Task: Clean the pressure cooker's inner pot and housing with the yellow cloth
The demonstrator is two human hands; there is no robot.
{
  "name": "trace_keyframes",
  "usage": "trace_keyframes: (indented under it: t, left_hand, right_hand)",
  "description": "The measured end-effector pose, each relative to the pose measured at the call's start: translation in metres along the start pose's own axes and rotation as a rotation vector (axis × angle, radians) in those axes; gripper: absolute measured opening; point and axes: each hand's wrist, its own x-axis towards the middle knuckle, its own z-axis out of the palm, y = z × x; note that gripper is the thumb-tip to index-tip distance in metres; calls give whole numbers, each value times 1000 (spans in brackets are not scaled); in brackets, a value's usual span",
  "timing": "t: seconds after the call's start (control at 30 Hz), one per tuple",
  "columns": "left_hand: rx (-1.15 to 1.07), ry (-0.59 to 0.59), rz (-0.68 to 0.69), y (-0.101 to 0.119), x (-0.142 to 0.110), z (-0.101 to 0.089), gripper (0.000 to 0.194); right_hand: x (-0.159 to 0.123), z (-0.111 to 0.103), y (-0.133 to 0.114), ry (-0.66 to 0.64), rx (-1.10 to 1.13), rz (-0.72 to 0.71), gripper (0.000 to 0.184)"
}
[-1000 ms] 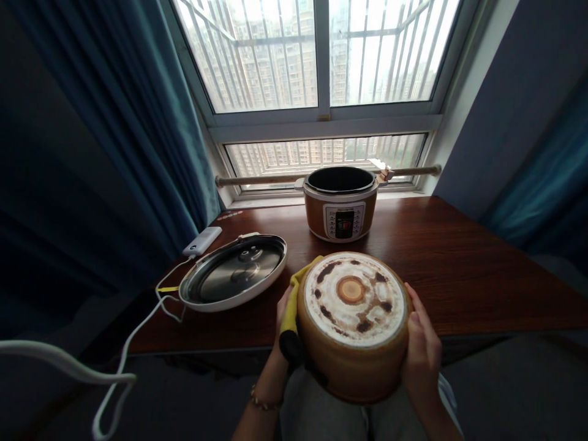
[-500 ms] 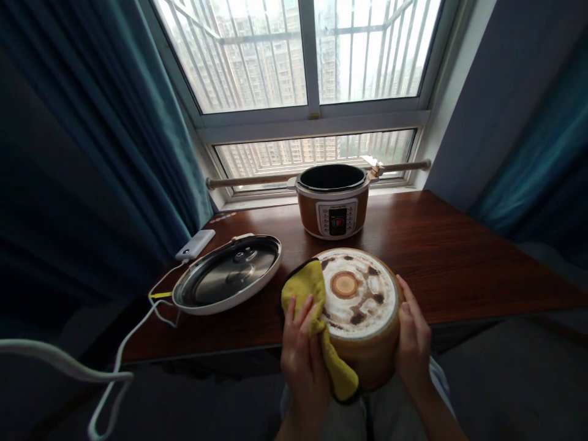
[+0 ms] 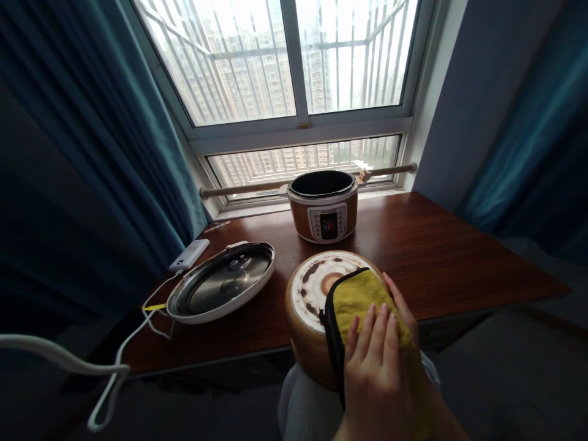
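An inner cooking pot with golden-brown sides is tipped over in front of me, its stained white base facing up towards the camera. My left hand presses a yellow cloth with black edging flat against the right part of that base. The cloth's lower end drapes down beside the pot. On the pot's right side, my right hand holds the wall, mostly covered by the cloth and my left hand. Behind the pot stands a brown and white electric cooker with a control panel and a dark opening.
On the table to the left lies an upturned lid with a white rim. Beyond it are a white power bank and a white cable looping off the edge. A barred window and blue curtains enclose the table.
My left hand has swept the cloth from the left side of the pot's base across to the right side. The pot has shifted slightly left in view; my right hand stays at its side.
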Motion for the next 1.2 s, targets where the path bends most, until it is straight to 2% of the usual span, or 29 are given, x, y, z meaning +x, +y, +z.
trace_keyframes:
  t: [0.07,0.1,0.2,0.23,0.27,0.33,0.37,0.4,0.5,0.6,0.73,0.83,0.93,1.03,1.2]
  left_hand:
    - [-28,2,-4,1,1,-9,67]
    - [-66,4,11,0,1,-15,68]
    - [-260,41,20,-3,1,-38,63]
    - [-310,104,-35,-7,1,-47,57]
    - [-335,196,-120,-12,2,-55,51]
    - [-295,410,-329,-30,3,-68,42]
    - [-255,487,-400,-41,4,-72,43]
    - [-222,512,-464,-54,5,-74,46]
    - [-120,480,-619,-91,3,-72,61]
    - [-111,395,-731,-114,-5,-66,63]
    - [-127,299,-740,-124,-14,-65,52]
    - [-119,285,-714,-127,-17,-67,49]
    - [-119,291,-700,-127,-17,-67,48]
    - [-110,292,-691,-128,-17,-67,48]
    - [-69,270,-666,-129,-19,-66,48]
  right_hand:
    - [1,-10,-11,-85,123,84,50]
    - [0,-16,-18,-86,154,89,49]
    - [-11,-34,-44,63,51,-33,45]
    - [-16,-39,-53,90,-28,-107,44]
    - [-22,-42,-61,63,-110,-199,42]
    - [-31,-43,-73,-101,-255,-440,42]
    - [-34,-41,-78,-203,-322,-572,43]
    - [-35,-38,-81,-294,-389,-695,46]
    - [-33,-24,-81,-424,-606,-906,63]
    - [-28,-16,-73,-455,-708,-955,63]
    - [-20,-18,-64,-457,-595,-899,48]
    - [-5,-22,-58,-405,-429,-723,31]
    - [22,-23,-52,-399,-316,-511,28]
    - [53,-20,-48,-483,-277,-368,31]
    - [102,-8,-52,-688,-261,-244,37]
